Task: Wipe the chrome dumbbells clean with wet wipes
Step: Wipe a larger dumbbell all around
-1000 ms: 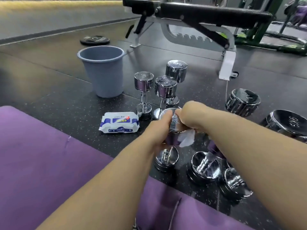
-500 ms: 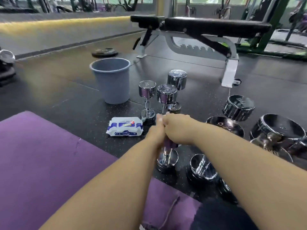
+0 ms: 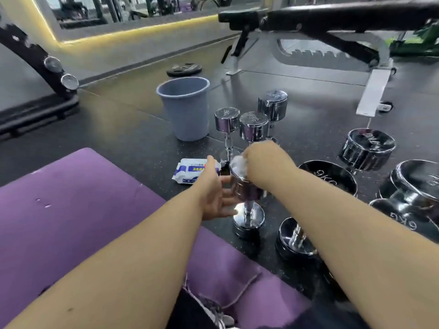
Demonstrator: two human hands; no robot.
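The left hand (image 3: 215, 198) sits at centre frame, open, fingers straight and spread, holding nothing. Its fingertips lie at the left side of the upper head of the small upright chrome dumbbell (image 3: 245, 189); contact cannot be confirmed. Just above this hand, a soft white-and-blue pack of wet wipes (image 3: 190, 173) lies on the black speckled rubber floor (image 3: 118, 129).

The dumbbell stands on end at centre frame, on the floor just past the edge of the purple exercise mat (image 3: 71, 210). The right hand (image 3: 263, 162) is curled over a crumpled white wet wipe (image 3: 237, 165) and presses it onto the top face.

Handling: solid metal, judged rigid and heavy for its size. Polished chrome is likely slippery once wet. Standing on end, it may tip under side load. Brace the upper head or grip the narrow handle between the heads.

Appearance: mirror-bright finish with round heads, the upper one reflecting purple. Larger chrome dumbbells (image 3: 367, 148) occupy the right of the frame.
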